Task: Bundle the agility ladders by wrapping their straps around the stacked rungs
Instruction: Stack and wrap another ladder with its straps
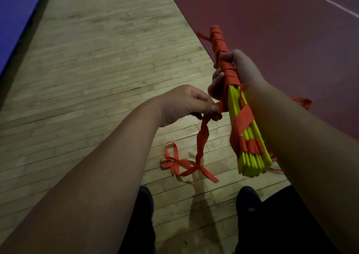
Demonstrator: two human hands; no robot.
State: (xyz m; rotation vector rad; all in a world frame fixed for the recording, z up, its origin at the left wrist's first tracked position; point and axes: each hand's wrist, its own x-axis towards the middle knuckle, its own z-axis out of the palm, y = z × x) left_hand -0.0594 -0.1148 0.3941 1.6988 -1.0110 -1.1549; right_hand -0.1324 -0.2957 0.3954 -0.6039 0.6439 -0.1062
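Yellow rungs [252,162], partly strap-wound, gripped by right hand [241,70]; left hand [184,104] pinches the red strap [202,137].

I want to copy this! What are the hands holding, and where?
The right hand grips the yellow rungs round their wrapped upper part. The left hand pinches the loose red strap beside them.

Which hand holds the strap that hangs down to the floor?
The left hand pinches that red strap; the right hand holds the stack of yellow rungs instead.
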